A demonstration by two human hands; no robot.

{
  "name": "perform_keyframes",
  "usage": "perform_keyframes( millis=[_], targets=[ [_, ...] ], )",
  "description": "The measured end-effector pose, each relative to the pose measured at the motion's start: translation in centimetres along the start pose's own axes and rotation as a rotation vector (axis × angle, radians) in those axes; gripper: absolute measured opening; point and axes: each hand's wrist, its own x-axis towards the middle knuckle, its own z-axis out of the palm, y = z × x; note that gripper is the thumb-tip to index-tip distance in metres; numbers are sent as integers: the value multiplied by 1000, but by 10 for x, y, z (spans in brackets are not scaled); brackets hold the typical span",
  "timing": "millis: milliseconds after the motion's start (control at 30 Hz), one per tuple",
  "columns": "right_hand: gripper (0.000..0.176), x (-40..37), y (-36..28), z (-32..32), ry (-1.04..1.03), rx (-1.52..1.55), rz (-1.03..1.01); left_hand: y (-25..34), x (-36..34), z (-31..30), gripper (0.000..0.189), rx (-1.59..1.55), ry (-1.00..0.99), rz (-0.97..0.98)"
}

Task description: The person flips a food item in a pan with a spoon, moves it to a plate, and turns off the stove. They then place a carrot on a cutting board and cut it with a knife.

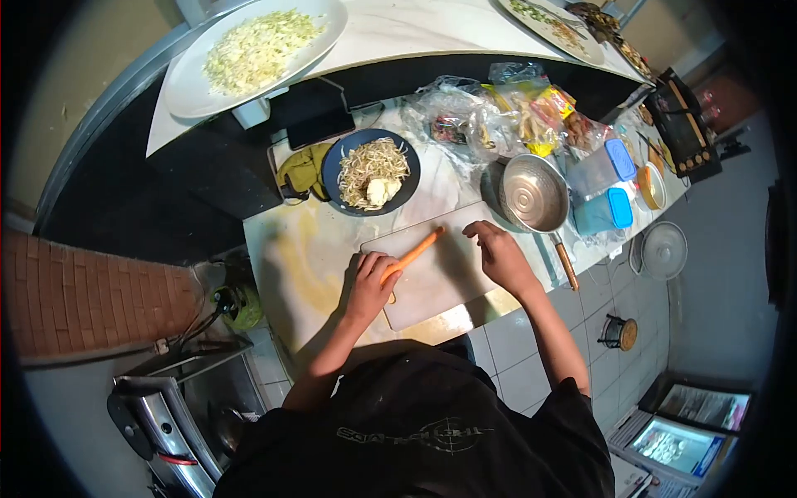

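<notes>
My left hand (371,286) is closed round the thick end of a peeled orange carrot (422,251). The carrot lies slantwise over a pale cutting board (432,290), its thin tip pointing up and right. My right hand (501,256) hovers at the board's right side, apart from the carrot. Its fingers are loosely bent with gaps between them, and nothing shows in them. Beyond the board stands a dark blue plate (332,176) with bean sprouts (371,166) and a pale yellowish lump (382,192) on it.
A metal saucepan (534,195) stands right of the board, its wooden handle (566,266) over the counter edge. Near it are blue-lidded containers (614,207) and plastic bags (498,116). A raised ledge (390,33) holds a white plate (187,87) of chopped cabbage.
</notes>
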Motion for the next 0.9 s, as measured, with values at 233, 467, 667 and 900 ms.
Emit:
perform_keyframes(
  millis=[233, 467, 667, 900],
  targets=[
    [22, -45, 11, -26, 194, 53, 169, 4, 3, 2, 15, -79, 31, -32],
    [33, -94, 108, -84, 468, -392, 417, 14, 11, 3, 13, -65, 32, -97],
    [42, -122, 172, -61, 103, -17, 599, 21, 10, 28, 14, -5, 125, -144],
    [26, -121, 138, -67, 237, 61, 482, 7, 3, 57, 10, 94, 281, -189]
  ],
)
